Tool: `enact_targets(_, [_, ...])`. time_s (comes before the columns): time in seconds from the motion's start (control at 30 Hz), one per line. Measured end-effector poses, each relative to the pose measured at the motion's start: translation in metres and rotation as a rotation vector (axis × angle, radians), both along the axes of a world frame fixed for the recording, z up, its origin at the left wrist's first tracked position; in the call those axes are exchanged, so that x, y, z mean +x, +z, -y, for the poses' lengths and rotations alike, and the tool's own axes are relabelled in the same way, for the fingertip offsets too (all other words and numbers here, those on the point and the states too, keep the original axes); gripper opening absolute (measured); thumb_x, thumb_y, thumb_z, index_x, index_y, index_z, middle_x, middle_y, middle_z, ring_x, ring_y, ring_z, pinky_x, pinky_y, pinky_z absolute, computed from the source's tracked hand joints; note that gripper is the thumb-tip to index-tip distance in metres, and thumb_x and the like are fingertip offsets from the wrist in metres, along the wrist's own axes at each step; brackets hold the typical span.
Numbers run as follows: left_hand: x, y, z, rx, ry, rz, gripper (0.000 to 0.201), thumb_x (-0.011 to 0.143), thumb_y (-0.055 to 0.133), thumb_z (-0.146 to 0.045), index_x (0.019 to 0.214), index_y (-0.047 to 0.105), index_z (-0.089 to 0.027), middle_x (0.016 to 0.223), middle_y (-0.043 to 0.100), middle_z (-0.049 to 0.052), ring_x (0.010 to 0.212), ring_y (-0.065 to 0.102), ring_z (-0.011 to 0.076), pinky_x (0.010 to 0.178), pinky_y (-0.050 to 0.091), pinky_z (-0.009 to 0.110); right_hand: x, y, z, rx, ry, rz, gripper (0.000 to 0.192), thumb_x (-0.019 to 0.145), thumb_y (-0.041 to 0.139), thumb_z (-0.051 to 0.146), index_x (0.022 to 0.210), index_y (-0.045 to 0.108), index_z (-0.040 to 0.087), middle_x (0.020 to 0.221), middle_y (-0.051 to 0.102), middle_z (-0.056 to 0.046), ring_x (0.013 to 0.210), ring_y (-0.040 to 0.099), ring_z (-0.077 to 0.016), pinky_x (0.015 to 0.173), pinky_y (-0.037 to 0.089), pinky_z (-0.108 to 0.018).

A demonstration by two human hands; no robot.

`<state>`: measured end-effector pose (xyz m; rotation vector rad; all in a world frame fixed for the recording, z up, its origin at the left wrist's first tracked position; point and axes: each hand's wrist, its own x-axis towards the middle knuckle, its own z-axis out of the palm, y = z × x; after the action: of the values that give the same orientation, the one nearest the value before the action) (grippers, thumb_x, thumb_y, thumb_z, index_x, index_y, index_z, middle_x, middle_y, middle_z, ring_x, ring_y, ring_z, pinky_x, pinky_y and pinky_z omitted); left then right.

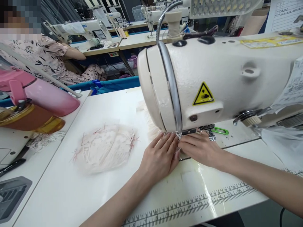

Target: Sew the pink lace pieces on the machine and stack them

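Head view: left hand [161, 154] and right hand [200, 148], fingers flat, pin thin, limp lace [179, 136] at the machine's [213, 78] 6 o'clock; judged light, best held by its edges.

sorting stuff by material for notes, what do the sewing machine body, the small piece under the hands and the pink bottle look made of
Sewing machine body: looks like painted metal, cream and semi-gloss, with soft highlights and small chips near the edge.
Small piece between the left hand and right hand: seemingly white lace or mesh fabric, showing an openwork pattern; mostly hidden.
Pink bottle: smooth and glossy, plastic or coated metal; cannot tell which.
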<state>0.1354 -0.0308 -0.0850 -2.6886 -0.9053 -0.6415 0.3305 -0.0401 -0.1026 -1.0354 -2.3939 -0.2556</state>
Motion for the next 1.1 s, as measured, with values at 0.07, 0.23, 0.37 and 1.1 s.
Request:
enact_targets(0.07, [0.0, 0.0, 0.0, 0.003, -0.002, -0.01, 0.036, 0.087, 0.049, -0.025, 0.116, 0.063, -0.01, 0.118, 0.066, 0.011, 0.109, 0.063, 0.0254, 0.1, 0.049, 0.044, 0.001, 0.003, 0.0, -0.008, 0.011, -0.004, 0.019, 0.085, 0.048, 0.004, 0.081, 0.059, 0.019, 0.083, 0.066, 0.002, 0.081, 0.057, -0.0119, 0.072, 0.035, -0.028])
enact_targets(0.23, [-0.001, -0.001, 0.0, -0.007, 0.003, -0.041, 0.038, 0.087, 0.048, -0.024, 0.119, 0.061, -0.009, 0.121, 0.064, 0.012, 0.11, 0.063, 0.0254, 0.101, 0.047, 0.045, 0.006, 0.009, -0.001, 0.012, 0.043, -0.009, 0.022, 0.086, 0.048, 0.005, 0.087, 0.064, 0.02, 0.085, 0.068, 0.0, 0.083, 0.057, -0.0128, 0.07, 0.037, -0.027])
enact_targets(0.37, [-0.001, -0.001, 0.001, -0.008, 0.004, -0.048, 0.038, 0.087, 0.048, -0.023, 0.12, 0.061, -0.009, 0.122, 0.064, 0.012, 0.111, 0.062, 0.0253, 0.102, 0.046, 0.045, 0.009, 0.011, -0.001, 0.052, 0.011, 0.002, 0.021, 0.087, 0.049, 0.007, 0.087, 0.064, 0.021, 0.086, 0.069, 0.002, 0.081, 0.057, -0.0117, 0.066, 0.034, -0.028])
enact_targets(1.1, [0.002, -0.002, 0.004, -0.02, 0.041, -0.088, 0.039, 0.088, 0.051, -0.025, 0.125, 0.058, -0.014, 0.125, 0.063, 0.011, 0.116, 0.059, 0.0265, 0.104, 0.043, 0.045, 0.015, 0.019, 0.001, 0.226, -0.154, 0.143, 0.018, 0.092, 0.048, 0.019, 0.092, 0.066, 0.022, 0.088, 0.071, 0.004, 0.063, 0.054, -0.0128, 0.069, 0.029, -0.034])
